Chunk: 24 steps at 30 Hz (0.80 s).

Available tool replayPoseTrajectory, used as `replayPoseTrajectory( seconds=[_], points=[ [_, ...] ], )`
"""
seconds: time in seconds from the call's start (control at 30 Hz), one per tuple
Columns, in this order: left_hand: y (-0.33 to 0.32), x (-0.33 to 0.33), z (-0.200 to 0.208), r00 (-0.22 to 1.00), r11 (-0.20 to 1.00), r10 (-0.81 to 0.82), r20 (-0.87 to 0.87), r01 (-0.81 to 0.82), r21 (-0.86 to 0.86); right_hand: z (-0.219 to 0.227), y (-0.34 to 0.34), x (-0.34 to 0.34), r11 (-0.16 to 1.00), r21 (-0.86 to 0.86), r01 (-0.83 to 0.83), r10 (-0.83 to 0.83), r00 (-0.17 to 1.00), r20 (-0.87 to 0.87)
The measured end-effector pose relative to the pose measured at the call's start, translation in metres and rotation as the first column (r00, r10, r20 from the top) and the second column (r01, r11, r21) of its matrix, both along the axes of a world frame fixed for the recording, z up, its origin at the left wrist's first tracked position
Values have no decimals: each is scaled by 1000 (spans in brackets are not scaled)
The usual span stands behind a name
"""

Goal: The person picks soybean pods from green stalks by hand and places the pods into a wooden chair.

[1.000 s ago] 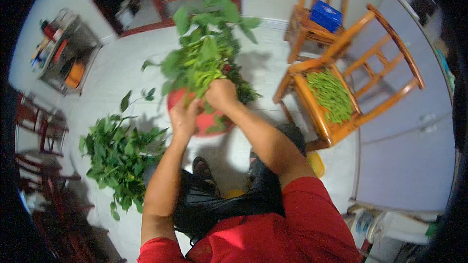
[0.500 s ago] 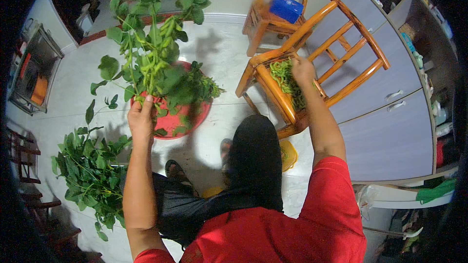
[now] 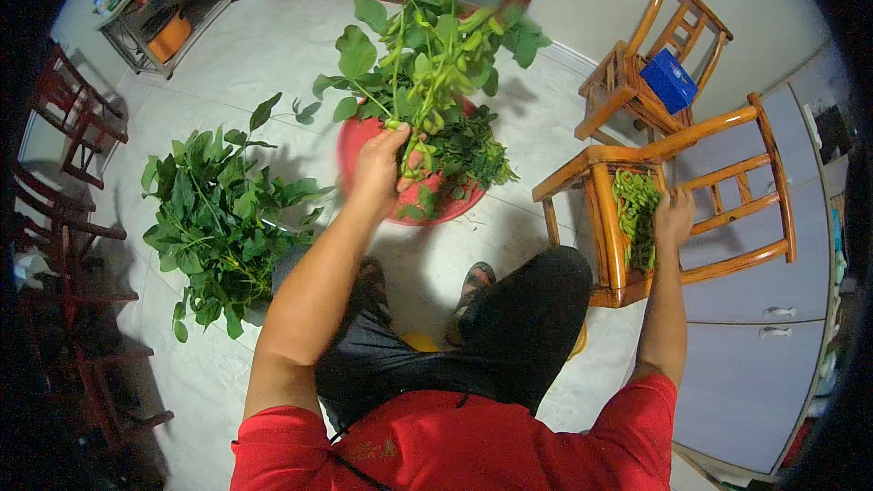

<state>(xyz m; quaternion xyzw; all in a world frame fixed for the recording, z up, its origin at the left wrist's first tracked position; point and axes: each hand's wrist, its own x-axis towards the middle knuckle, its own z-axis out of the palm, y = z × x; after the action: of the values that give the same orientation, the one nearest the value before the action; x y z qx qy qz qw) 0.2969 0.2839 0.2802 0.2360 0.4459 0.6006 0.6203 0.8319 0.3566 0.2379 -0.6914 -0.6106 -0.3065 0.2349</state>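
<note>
Plant (image 3: 436, 64), leafy and hung with pods, is held up over the red basin (image 3: 356, 150); my left grip (image 3: 378, 168) pinches it by its lower part, above the basin's near left portion; my right grip (image 3: 674, 216) is well to the right of the basin, at the heap of loose pods (image 3: 635, 195) on the wooden chair (image 3: 606, 227), and whether it is pressed around any pods I cannot tell; to do this well, I judge, I should keep the left pinch firm yet not crushing, hold the plant over the basin so that it can catch whatever drops, and let pods go low over the heap's middle, away from the chair's edge; a second ago both grips met on the plant above the basin; now the right one is far from it, while the left keeps its hold; the leafy pile (image 3: 223, 227) still lies left of the basin.
</note>
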Motion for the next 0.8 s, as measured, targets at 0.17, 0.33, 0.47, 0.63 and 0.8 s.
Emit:
replayPoseTrajectory(
  seconds=[0.17,0.33,0.47,0.63,0.8],
  points=[
    [-4,-5,-6,998,996,-47,42,44,82,59,6,-181,713,-52,-699,519,576,-632],
    [-6,-4,-2,998,998,-53,-26,54,44,69,-10,-338,319,74,-945,335,40,-941],
    [-11,-10,-1,986,998,-68,-149,68,-2,47,0,-385,232,18,-973,21,-13,-1000],
    [-17,-24,-7,984,996,-85,-159,79,-42,34,-1,-385,142,4,-990,239,30,-971],
    [-3,-4,-22,950,999,23,-312,-37,-36,7,8,-406,515,87,-853,568,263,-780]
  ],
)
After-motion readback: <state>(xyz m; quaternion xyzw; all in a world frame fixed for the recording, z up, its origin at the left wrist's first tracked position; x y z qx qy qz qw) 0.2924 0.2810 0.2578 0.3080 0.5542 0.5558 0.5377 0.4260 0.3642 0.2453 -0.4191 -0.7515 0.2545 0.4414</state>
